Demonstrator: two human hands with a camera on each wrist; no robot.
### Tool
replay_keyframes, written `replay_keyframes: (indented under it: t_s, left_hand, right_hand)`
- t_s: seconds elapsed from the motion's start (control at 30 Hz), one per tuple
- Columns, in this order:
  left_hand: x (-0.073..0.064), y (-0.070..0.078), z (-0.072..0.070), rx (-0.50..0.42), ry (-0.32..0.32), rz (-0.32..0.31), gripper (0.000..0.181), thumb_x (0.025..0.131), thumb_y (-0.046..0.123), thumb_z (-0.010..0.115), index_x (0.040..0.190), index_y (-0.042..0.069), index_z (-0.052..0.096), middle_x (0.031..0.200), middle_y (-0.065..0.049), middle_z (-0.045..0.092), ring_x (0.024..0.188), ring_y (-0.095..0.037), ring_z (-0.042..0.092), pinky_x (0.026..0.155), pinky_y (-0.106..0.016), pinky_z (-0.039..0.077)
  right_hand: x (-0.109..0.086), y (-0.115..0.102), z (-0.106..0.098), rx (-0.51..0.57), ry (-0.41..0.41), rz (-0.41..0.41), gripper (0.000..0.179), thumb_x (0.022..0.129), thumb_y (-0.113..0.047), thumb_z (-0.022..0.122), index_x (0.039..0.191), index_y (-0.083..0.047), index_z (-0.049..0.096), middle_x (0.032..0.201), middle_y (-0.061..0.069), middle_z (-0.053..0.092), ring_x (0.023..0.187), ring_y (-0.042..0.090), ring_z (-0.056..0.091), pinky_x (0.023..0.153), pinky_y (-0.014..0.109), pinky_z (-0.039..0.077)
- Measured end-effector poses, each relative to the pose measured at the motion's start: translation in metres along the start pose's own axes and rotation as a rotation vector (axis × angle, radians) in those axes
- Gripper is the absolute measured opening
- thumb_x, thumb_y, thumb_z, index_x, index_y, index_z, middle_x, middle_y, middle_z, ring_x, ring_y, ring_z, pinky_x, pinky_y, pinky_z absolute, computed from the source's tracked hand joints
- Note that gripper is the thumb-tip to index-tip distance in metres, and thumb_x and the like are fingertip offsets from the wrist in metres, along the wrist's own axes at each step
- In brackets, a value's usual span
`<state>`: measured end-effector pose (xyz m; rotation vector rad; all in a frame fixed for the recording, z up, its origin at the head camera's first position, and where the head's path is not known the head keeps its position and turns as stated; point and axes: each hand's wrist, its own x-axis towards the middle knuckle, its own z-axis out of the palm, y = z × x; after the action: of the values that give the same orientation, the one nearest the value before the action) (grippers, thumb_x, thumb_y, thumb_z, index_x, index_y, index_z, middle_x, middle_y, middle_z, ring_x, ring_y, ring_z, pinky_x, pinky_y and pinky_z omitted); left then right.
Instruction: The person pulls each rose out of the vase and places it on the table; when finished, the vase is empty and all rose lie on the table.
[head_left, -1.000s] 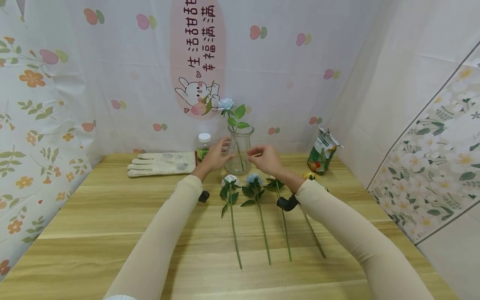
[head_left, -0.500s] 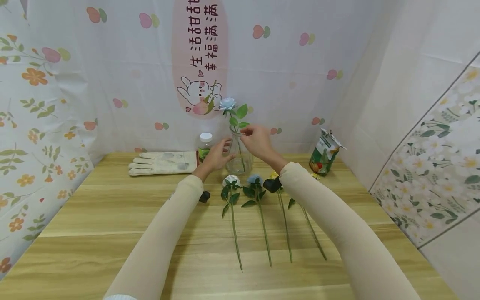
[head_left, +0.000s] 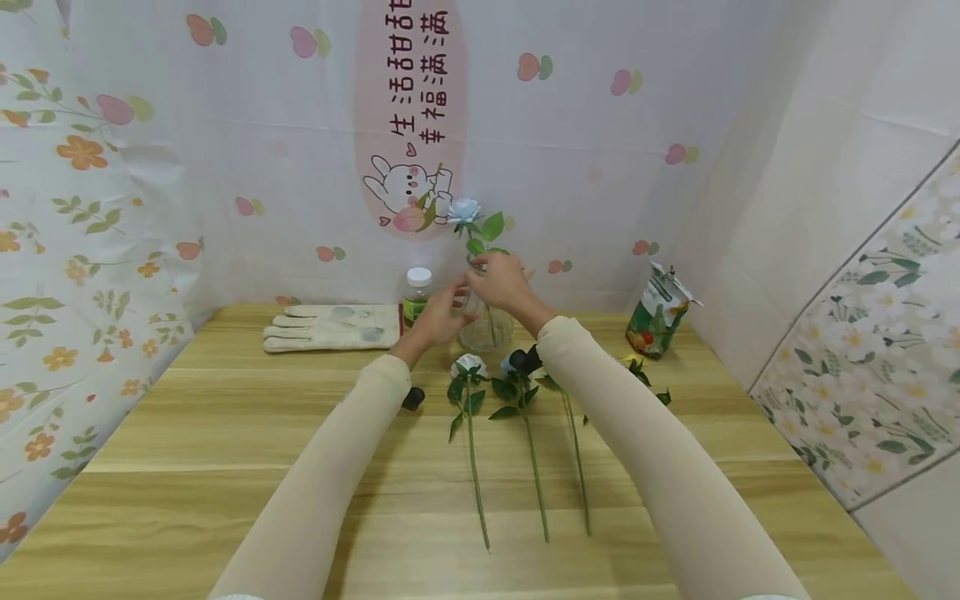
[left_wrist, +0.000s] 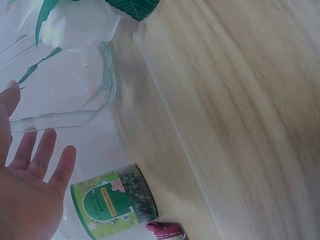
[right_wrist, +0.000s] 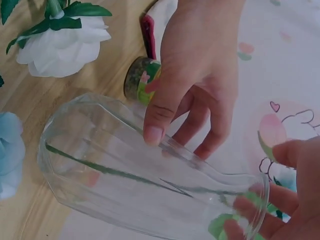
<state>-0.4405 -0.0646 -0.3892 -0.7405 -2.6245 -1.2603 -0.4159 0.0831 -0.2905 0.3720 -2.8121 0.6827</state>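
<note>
A clear glass vase [head_left: 480,336] stands upright at the back of the table. One pale blue rose [head_left: 465,210] with green leaves leans in it; the stem [right_wrist: 105,169] shows through the glass. My left hand [head_left: 438,315] is at the vase's left side, thumb in front and fingers behind, loosely spread and fairly straight in the left wrist view. At the vase's mouth, my right hand [head_left: 504,285] holds the neck; its fingers curve behind the rim in the right wrist view. In front lie a white rose [head_left: 469,364] and a blue rose [right_wrist: 10,155].
A white-capped jar [head_left: 417,292] stands left of the vase, beside a cream work glove [head_left: 330,327]. A green-and-white pouch [head_left: 657,312] sits at the back right. A yellow flower [head_left: 633,362] lies partly behind my right arm, and another stem [head_left: 577,467] shows nearby.
My right hand has risen from the vase's right side to its mouth and moved left over it. The left hand stays by the glass. The head view has shifted slightly.
</note>
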Motion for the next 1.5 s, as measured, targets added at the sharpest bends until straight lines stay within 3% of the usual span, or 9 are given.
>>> replay_keyframes:
  t_s: [0.2, 0.3, 0.5, 0.63, 0.8, 1.1, 1.3, 1.43, 1.5]
  left_hand:
    - [-0.001, 0.000, 0.000, 0.030, -0.004, -0.019, 0.069, 0.098, 0.023, 0.065, 0.154, 0.010, 0.028, 0.147, -0.017, 0.046, 0.124, -0.033, 0.055, 0.103, -0.044, 0.046]
    - [-0.001, 0.001, 0.000, 0.037, -0.009, -0.033, 0.067, 0.098, 0.023, 0.065, 0.152, 0.008, 0.030, 0.147, -0.016, 0.046, 0.125, -0.033, 0.055, 0.102, -0.044, 0.046]
    - [-0.001, 0.000, 0.000, 0.037, -0.015, -0.036, 0.068, 0.098, 0.024, 0.065, 0.153, 0.008, 0.029, 0.148, -0.016, 0.046, 0.125, -0.033, 0.055, 0.103, -0.043, 0.046]
    - [-0.001, 0.000, 0.000, 0.036, -0.010, -0.015, 0.069, 0.098, 0.022, 0.065, 0.154, 0.008, 0.028, 0.147, -0.018, 0.047, 0.124, -0.034, 0.055, 0.103, -0.043, 0.046]
    - [0.000, 0.000, 0.000, 0.041, -0.008, -0.012, 0.068, 0.097, 0.022, 0.066, 0.153, 0.009, 0.030, 0.146, -0.018, 0.047, 0.124, -0.034, 0.056, 0.102, -0.044, 0.046]
    - [0.000, 0.001, -0.001, 0.047, -0.012, -0.035, 0.067, 0.098, 0.022, 0.065, 0.153, 0.010, 0.030, 0.147, -0.017, 0.047, 0.125, -0.033, 0.055, 0.103, -0.044, 0.046]
    - [0.002, 0.000, -0.001, 0.066, -0.011, -0.033, 0.065, 0.097, 0.022, 0.066, 0.151, 0.009, 0.031, 0.147, -0.019, 0.047, 0.124, -0.034, 0.056, 0.104, -0.044, 0.046]
    - [0.002, -0.001, 0.000, 0.071, -0.008, -0.022, 0.065, 0.097, 0.023, 0.066, 0.150, 0.008, 0.032, 0.146, -0.019, 0.048, 0.123, -0.034, 0.057, 0.104, -0.044, 0.046]
    - [0.002, -0.001, 0.000, 0.071, -0.004, -0.015, 0.065, 0.097, 0.023, 0.066, 0.151, 0.007, 0.032, 0.146, -0.020, 0.047, 0.123, -0.034, 0.057, 0.103, -0.045, 0.046]
  right_hand:
    - [0.005, 0.001, 0.005, 0.016, -0.058, 0.025, 0.053, 0.095, -0.037, 0.054, 0.144, -0.015, 0.054, 0.147, 0.006, 0.051, 0.142, 0.039, 0.032, 0.107, 0.075, 0.005]
    - [0.007, -0.001, 0.006, 0.012, -0.087, 0.039, 0.058, 0.094, -0.038, 0.056, 0.147, -0.015, 0.049, 0.150, 0.007, 0.048, 0.144, 0.043, 0.026, 0.107, 0.077, 0.003]
    - [0.006, -0.006, 0.005, 0.043, -0.078, 0.059, 0.057, 0.093, -0.034, 0.061, 0.144, -0.010, 0.052, 0.144, 0.008, 0.053, 0.140, 0.039, 0.035, 0.106, 0.077, 0.004]
    - [0.004, -0.005, 0.007, 0.102, -0.005, 0.058, 0.042, 0.096, -0.027, 0.059, 0.134, -0.008, 0.061, 0.135, 0.007, 0.061, 0.134, 0.034, 0.046, 0.107, 0.075, 0.002]
    - [0.003, -0.001, 0.014, 0.116, 0.108, 0.031, 0.033, 0.096, -0.024, 0.058, 0.125, -0.012, 0.068, 0.127, 0.003, 0.066, 0.120, 0.028, 0.056, 0.104, 0.069, 0.013]
    - [0.003, 0.002, 0.020, 0.199, 0.188, 0.003, 0.026, 0.094, -0.021, 0.063, 0.117, -0.011, 0.069, 0.120, 0.003, 0.069, 0.112, 0.025, 0.059, 0.097, 0.059, 0.019]
    - [0.002, 0.007, 0.024, 0.321, 0.346, -0.017, 0.013, 0.093, -0.021, 0.070, 0.098, -0.009, 0.071, 0.097, 0.004, 0.073, 0.093, 0.021, 0.067, 0.098, 0.056, 0.022]
    - [0.001, 0.010, 0.025, 0.362, 0.426, -0.029, 0.013, 0.092, -0.021, 0.072, 0.093, -0.008, 0.071, 0.093, 0.004, 0.074, 0.087, 0.020, 0.069, 0.100, 0.053, 0.026]
    - [0.001, 0.011, 0.025, 0.382, 0.452, -0.033, 0.012, 0.092, -0.019, 0.073, 0.092, -0.007, 0.070, 0.093, 0.005, 0.074, 0.087, 0.020, 0.069, 0.101, 0.047, 0.034]
